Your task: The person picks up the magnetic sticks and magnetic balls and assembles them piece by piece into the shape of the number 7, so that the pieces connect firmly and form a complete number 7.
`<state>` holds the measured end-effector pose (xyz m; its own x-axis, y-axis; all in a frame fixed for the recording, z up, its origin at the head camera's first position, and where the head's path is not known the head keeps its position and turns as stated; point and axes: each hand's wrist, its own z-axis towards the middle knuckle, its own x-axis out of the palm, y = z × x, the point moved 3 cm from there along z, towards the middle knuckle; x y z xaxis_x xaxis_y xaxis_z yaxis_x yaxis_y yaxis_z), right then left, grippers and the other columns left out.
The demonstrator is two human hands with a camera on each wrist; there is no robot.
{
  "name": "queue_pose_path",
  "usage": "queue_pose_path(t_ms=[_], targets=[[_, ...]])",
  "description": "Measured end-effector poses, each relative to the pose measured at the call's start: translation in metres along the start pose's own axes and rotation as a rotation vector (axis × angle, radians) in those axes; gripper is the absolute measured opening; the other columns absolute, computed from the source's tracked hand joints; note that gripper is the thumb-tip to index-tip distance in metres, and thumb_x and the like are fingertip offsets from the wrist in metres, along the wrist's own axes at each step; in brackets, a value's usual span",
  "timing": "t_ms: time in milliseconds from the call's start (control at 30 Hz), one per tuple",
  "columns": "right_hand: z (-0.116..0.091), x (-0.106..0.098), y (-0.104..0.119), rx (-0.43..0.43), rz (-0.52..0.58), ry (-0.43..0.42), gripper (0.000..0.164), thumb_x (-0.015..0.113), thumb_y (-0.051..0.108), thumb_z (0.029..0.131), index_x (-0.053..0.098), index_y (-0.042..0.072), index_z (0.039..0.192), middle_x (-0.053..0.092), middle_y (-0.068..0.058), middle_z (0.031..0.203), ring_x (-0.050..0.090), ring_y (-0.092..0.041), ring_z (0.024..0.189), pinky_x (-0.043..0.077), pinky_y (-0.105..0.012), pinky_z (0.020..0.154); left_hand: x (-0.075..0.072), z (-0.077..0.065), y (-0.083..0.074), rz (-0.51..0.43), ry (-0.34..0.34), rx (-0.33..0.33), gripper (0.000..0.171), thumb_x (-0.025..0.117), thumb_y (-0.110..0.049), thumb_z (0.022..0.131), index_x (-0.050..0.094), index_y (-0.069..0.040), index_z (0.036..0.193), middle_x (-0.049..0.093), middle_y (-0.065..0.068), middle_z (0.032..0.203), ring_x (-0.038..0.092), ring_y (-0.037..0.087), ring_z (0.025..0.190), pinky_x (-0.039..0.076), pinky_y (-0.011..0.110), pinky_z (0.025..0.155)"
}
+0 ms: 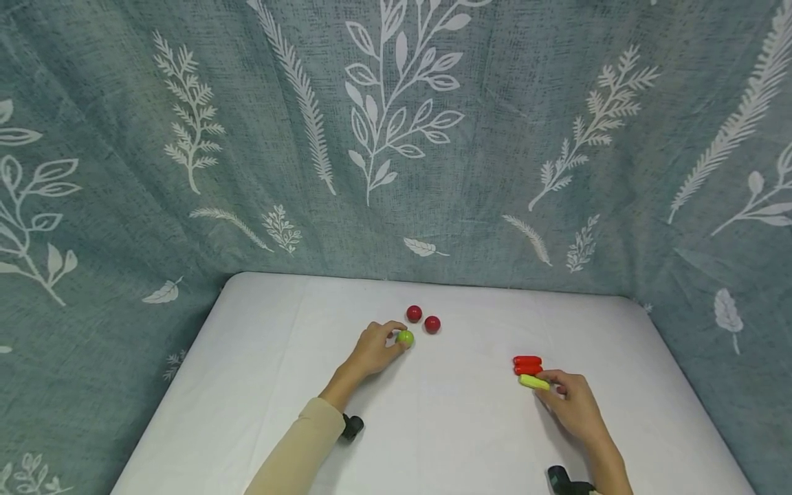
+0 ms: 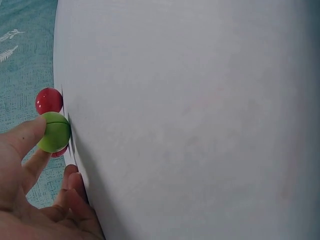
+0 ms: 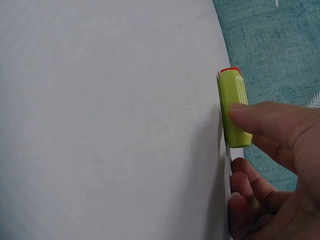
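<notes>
My left hand (image 1: 374,349) pinches a small green ball (image 1: 405,338) between thumb and finger, low over the white table. In the left wrist view a thin seam line runs round this green ball (image 2: 55,132). Just beyond it are two shiny red balls (image 1: 414,314), the second one partly hidden in that view. On the right side, my right hand (image 1: 574,404) holds a short yellow-green ribbed stick (image 1: 532,381) by its near end, thumb on its side (image 3: 234,107). Two red sticks (image 1: 527,360) of similar size lie side by side right behind it.
A white cloth covers the table (image 1: 458,426), whose far edge meets a blue-green curtain (image 1: 495,172) with white leaf prints. Black wrist devices (image 1: 353,427) sit at both wrists. The two groups lie well apart, balls at the far middle, sticks at the right.
</notes>
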<state>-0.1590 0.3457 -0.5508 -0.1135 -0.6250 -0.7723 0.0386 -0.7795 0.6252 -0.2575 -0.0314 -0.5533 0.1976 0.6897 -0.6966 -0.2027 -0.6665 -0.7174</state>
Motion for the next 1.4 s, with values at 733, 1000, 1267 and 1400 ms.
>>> queue_pose_path(t_ms=[733,1000,1267,1400], targets=[[-0.001,0.0,0.0,0.035,-0.031,0.031,0.029,0.072,0.004,0.088,0.069,-0.003,0.116,0.059,-0.027,0.116,0.054,-0.039,0.1,0.047,-0.056,0.082,-0.002,0.001,0.001,-0.015,-0.006,0.0,0.032,0.069,-0.029,0.096,0.066,-0.017,0.126,0.058,0.011,0.107,0.053,0.023,0.096,0.046,0.04,0.078],[-0.007,0.0,0.009,0.082,-0.015,0.052,0.032,0.072,0.007,0.089,0.068,0.0,0.12,0.056,-0.025,0.121,0.052,-0.034,0.1,0.046,-0.048,0.078,-0.001,-0.007,0.002,-0.019,-0.008,0.003,0.033,0.068,-0.032,0.097,0.066,-0.016,0.126,0.057,0.01,0.106,0.052,0.022,0.095,0.046,0.04,0.078],[-0.006,0.0,0.029,-0.019,0.076,0.046,0.029,0.072,0.005,0.091,0.07,0.006,0.119,0.057,-0.019,0.121,0.053,-0.034,0.106,0.046,-0.053,0.084,-0.012,-0.023,0.003,-0.038,-0.017,0.005,0.033,0.069,-0.033,0.096,0.066,-0.017,0.125,0.058,0.01,0.106,0.054,0.023,0.096,0.046,0.041,0.079],[-0.003,0.005,0.04,-0.107,0.102,0.025,0.028,0.073,0.004,0.09,0.07,0.005,0.117,0.06,-0.015,0.119,0.056,-0.031,0.104,0.046,-0.052,0.083,-0.019,-0.032,0.005,-0.037,-0.03,0.015,0.033,0.07,-0.031,0.095,0.066,-0.017,0.124,0.058,0.01,0.105,0.055,0.026,0.095,0.045,0.04,0.077]])
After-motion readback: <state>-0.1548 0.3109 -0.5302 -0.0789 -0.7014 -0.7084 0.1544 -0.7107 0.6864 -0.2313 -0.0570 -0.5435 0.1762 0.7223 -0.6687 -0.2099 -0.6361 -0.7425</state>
